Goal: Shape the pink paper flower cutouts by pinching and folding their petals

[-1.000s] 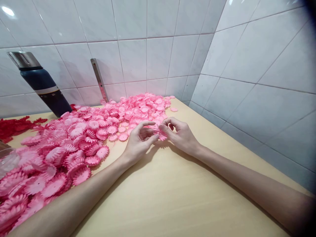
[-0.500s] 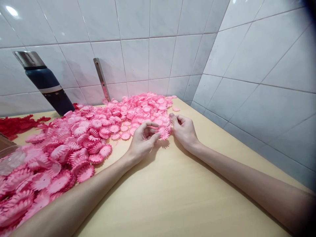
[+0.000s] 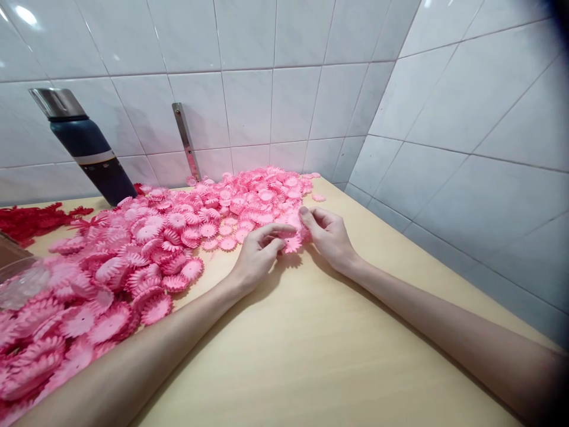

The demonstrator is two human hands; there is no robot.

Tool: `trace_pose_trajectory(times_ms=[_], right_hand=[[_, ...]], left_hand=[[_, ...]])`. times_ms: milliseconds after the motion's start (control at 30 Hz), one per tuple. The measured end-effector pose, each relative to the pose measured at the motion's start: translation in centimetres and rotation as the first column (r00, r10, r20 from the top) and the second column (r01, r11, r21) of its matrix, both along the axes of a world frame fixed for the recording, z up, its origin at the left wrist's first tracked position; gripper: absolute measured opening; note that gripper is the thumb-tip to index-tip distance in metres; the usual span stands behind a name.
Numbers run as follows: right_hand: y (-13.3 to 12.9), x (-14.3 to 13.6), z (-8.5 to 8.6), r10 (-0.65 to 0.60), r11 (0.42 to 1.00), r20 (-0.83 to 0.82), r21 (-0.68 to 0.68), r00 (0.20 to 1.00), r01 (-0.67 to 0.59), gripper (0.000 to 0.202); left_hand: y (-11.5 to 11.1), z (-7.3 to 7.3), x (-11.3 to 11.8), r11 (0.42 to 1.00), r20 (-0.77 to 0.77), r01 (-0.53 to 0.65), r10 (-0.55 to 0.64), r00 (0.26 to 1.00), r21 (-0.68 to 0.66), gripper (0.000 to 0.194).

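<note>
Between my hands is a pink artificial-flower petal disc [image 3: 292, 244] with a scalloped edge, held just above the table. My left hand [image 3: 256, 256] grips it from the left between thumb and fingers. My right hand [image 3: 332, 240] is closed at its right side, thumb against the bent fingers, pinching more pink petal material. Whether that is the same disc or another one behind it, I cannot tell. Behind and left of my hands spreads a large heap of similar pink petal discs [image 3: 178, 222], some of them stacked.
A dark blue bottle [image 3: 95, 145] with a metal cap stands at the back left. Red pieces [image 3: 33, 222] and a clear plastic item [image 3: 24, 284] lie at the left. A metal strip [image 3: 185, 139] leans on the tiled wall [image 3: 249, 107]. The table [image 3: 275, 356] is pale wood-coloured.
My right hand has moved slightly left, closer to my left hand, with its thumb now over the pink petals. The held disc has shifted a little left. The view has moved slightly.
</note>
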State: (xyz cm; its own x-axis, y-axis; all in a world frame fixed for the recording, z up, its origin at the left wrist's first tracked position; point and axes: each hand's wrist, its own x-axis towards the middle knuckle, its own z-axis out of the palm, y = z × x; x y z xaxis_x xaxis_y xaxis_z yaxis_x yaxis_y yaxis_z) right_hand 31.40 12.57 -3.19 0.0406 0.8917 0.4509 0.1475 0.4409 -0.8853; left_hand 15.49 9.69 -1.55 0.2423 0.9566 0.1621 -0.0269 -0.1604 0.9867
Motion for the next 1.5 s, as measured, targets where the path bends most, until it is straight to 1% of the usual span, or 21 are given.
trace_pose_trajectory(times_ms=[133, 200, 333, 433, 500, 533, 700, 767, 833, 867, 900, 967, 1033, 1067, 1133, 1200, 1267, 1300, 1400, 1433, 1500], right_hand=[[-0.7, 0.1, 0.2, 0.118, 0.992, -0.035, -0.044, 0.992, -0.119, 0.048], [-0.8, 0.0, 0.3, 0.166, 0.983, -0.032, -0.074, 0.986, -0.168, 0.043], [-0.8, -0.1, 0.2, 0.148, 0.985, -0.004, -0.086, 0.989, -0.148, 0.033], [-0.7, -0.1, 0.2, 0.132, 0.99, -0.011, -0.045, 0.991, -0.133, 0.028], [-0.8, -0.1, 0.3, 0.083, 0.996, 0.017, -0.031, 0.996, -0.082, 0.027], [-0.8, -0.2, 0.3, 0.048, 0.999, 0.044, -0.025, 0.998, -0.047, 0.027], [-0.3, -0.3, -0.3, -0.124, 0.99, 0.163, 0.081, 0.979, 0.112, 0.028], [0.7, 0.5, -0.8, -0.231, 0.972, 0.099, 0.075, 0.968, 0.224, 0.027], [1.8, 2.0, -1.0, -0.392, 0.92, -0.07, -0.004, 0.917, 0.393, 0.027], [2.3, 2.8, -1.0, -0.441, 0.897, -0.13, -0.049, 0.888, 0.439, 0.028], [2.6, 3.5, -0.8, -0.449, 0.893, -0.169, -0.05, 0.878, 0.447, 0.029], [2.7, 4.2, 0.0, -0.433, 0.889, -0.22, 0.053, 0.874, 0.454, 0.028], [2.1, 3.8, 0.8, -0.436, 0.87, -0.19, 0.163, 0.88, 0.466, 0.023], [1.7, 3.3, 1.1, -0.441, 0.865, -0.146, 0.194, 0.885, 0.463, 0.023], [0.9, 2.2, 1.1, -0.406, 0.898, 0.009, 0.191, 0.914, 0.397, 0.028], [0.6, 1.5, 0.6, -0.298, 0.953, 0.172, 0.11, 0.939, 0.282, 0.039], [0.6, 1.3, 0.0, -0.223, 0.975, 0.258, 0.044, 0.94, 0.219, 0.044], [0.7, 1.4, -0.2, -0.22, 0.975, 0.274, 0.047, 0.936, 0.215, 0.042], [0.5, 1.7, -0.2, -0.226, 0.972, 0.264, 0.124, 0.938, 0.2, 0.032], [0.2, 1.7, 0.0, -0.191, 0.978, 0.254, 0.125, 0.948, 0.164, 0.031], [-0.3, 1.5, 0.3, -0.072, 0.995, 0.245, 0.089, 0.967, 0.052, 0.029]], left_hand=[[0.2, -0.1, -0.1, 1.0, 0.005, 0.017, -0.017, 1.0, -0.014, 0.032], [0.3, -0.2, -0.1, 0.999, 0.022, 0.033, -0.032, 0.999, -0.028, 0.032], [0.1, -0.2, -0.1, 0.997, 0.08, 0.067, -0.065, 0.995, -0.026, 0.02], [-0.1, -0.1, 0.0, 1.0, 0.032, -0.01, 0.01, 0.999, 0.012, 0.022], [-0.1, -0.1, 0.1, 0.998, 0.0, -0.054, 0.054, 0.999, 0.032, 0.024], [0.0, -0.1, 0.1, 0.998, -0.004, -0.057, 0.057, 0.998, 0.036, 0.023], [0.0, -0.3, 0.2, 1.0, 0.01, -0.005, 0.005, 1.0, 0.024, 0.012], [-0.3, -0.2, 0.1, 0.999, 0.003, -0.002, 0.002, 1.0, 0.039, 0.009], [-0.6, -0.1, -0.1, 0.997, -0.02, 0.001, 0.0, 1.0, 0.071, 0.008], [-0.6, -0.1, -0.1, 0.996, -0.029, 0.003, -0.001, 1.0, 0.087, 0.008], [-0.6, 0.0, -0.1, 0.995, -0.023, 0.004, -0.002, 1.0, 0.099, 0.008], [-0.4, -0.1, -0.1, 0.994, 0.022, -0.001, -0.002, 1.0, 0.105, 0.011], [-0.1, -0.1, -0.1, 0.995, 0.064, -0.029, 0.023, 0.998, 0.095, 0.013], [0.0, -0.1, 0.0, 0.995, 0.072, -0.047, 0.04, 0.997, 0.089, 0.014], [0.2, -0.1, 0.0, 0.994, 0.063, -0.076, 0.071, 0.995, 0.081, 0.015], [0.2, -0.1, 0.1, 0.993, 0.044, -0.09, 0.086, 0.995, 0.076, 0.018], [0.2, -0.1, 0.1, 0.992, 0.024, -0.099, 0.098, 0.995, 0.072, 0.02], [0.2, -0.2, 0.0, 0.992, 0.017, -0.105, 0.104, 0.994, 0.069, 0.02], [0.2, -0.3, 0.0, 0.992, 0.009, -0.112, 0.112, 0.994, 0.058, 0.022], [0.2, -0.3, 0.0, 0.992, 0.012, -0.111, 0.111, 0.994, 0.053, 0.022], [0.2, -0.3, 0.0, 0.993, 0.025, -0.106, 0.105, 0.994, 0.045, 0.022]])
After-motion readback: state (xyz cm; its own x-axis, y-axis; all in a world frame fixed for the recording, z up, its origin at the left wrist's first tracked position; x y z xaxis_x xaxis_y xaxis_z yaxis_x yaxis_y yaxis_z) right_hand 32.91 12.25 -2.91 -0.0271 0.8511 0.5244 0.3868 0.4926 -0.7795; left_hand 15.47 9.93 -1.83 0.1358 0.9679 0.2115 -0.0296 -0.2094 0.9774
